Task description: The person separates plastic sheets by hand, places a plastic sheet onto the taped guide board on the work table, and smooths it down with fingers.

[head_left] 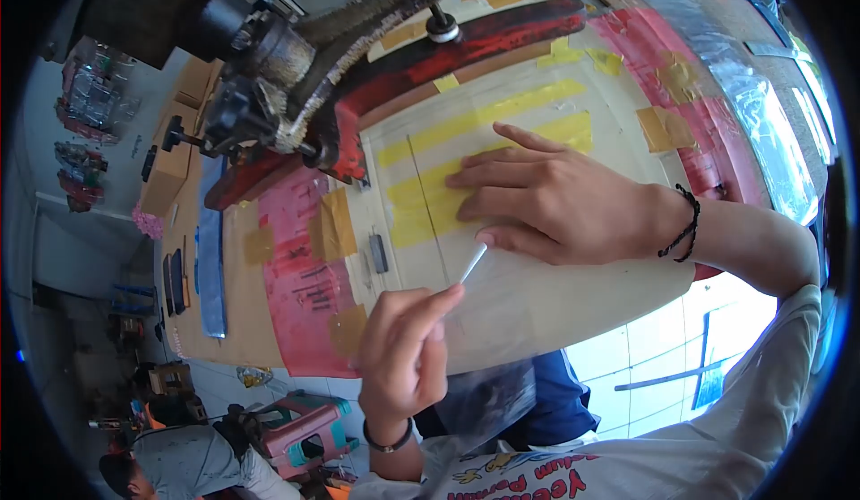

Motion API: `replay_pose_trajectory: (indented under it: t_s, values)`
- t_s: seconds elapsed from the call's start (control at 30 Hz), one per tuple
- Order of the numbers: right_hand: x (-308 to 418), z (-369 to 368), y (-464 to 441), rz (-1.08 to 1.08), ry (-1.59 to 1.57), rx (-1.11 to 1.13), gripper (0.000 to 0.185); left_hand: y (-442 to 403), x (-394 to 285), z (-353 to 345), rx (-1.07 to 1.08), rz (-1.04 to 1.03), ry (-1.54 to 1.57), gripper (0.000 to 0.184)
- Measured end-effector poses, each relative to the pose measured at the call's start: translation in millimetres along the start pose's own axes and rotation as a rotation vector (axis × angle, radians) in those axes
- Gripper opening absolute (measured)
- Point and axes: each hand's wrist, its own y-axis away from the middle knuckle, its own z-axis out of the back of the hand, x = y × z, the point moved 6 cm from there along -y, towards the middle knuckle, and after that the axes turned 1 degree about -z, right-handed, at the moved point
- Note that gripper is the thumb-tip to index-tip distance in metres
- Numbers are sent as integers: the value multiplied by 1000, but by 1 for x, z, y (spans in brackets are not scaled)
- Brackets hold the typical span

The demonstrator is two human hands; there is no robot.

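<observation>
My right hand (555, 200) lies palm down with spread fingers on a cream board (591, 294), partly over yellow tape strips (408, 200). Its thumb is at the upper end of a thin white piece (475, 262). My left hand (408, 348), nearer the board's front edge, pinches the lower end of this piece between thumb and finger. Clear film (488, 312) shows below the white piece and hangs past the edge; whether it joins the piece, I cannot tell. A small dark grey block (378, 254) sits left of a thin dark line across the tape.
A machine arm (269, 70) with a red and black curved bar (457, 52) stands beyond my hands. Red film with brown tape (309, 276) borders the board at left. Clear plastic (770, 133) lies far right. Another person (193, 460) is at the lower left, near a pink stool (305, 433).
</observation>
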Motion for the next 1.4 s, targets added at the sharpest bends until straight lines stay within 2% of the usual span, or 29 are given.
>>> replay_pose_trajectory:
  t_s: [0.07, 0.1, 0.17, 0.27, 0.37, 0.43, 0.53, 0.63, 0.73, 0.83, 1.13, 1.23, 1.4]
  values:
    - [1, 1, 3, 19, -17, -17, 39, -1, -6, 7, -76, -14, 70, 28]
    - [2, 1, 4, 28, -28, -26, 41, 2, 1, 8, -88, 14, 94, 27]
    - [2, 2, 5, 71, 17, -33, 47, 12, 16, 10, -113, 72, 135, 49]
    - [-2, -1, 7, 94, 13, -49, 51, 5, 16, 4, -114, -7, 56, 33]
    - [-5, -4, 7, 66, 31, -85, 51, 1, 6, -1, 33, 11, -176, 36]
    - [-6, -6, 4, 27, 62, -122, 49, 1, 5, 2, 153, 15, -335, 46]
    - [-8, -8, 3, -31, 92, -180, 44, 1, 14, -1, 179, -29, -371, 43]
    - [-12, -11, 4, -31, 86, -247, 38, 5, 22, -5, 65, -29, -340, 43]
    - [-12, -13, 2, -19, 112, -279, 36, 7, 28, -3, -6, 129, -335, 45]
    - [-13, -13, 3, -18, 137, -303, 35, 7, 29, -3, 24, 147, -316, 48]
    - [-13, -14, 3, -21, 136, -286, 38, -10, 37, 8, 424, 166, -9, 61]
    - [-15, -16, 0, -19, 128, -283, 38, -10, 37, 8, 453, 137, -27, 63]
    - [-18, -16, -2, -23, 119, -276, 39, -5, 30, 10, 369, 201, -76, 61]
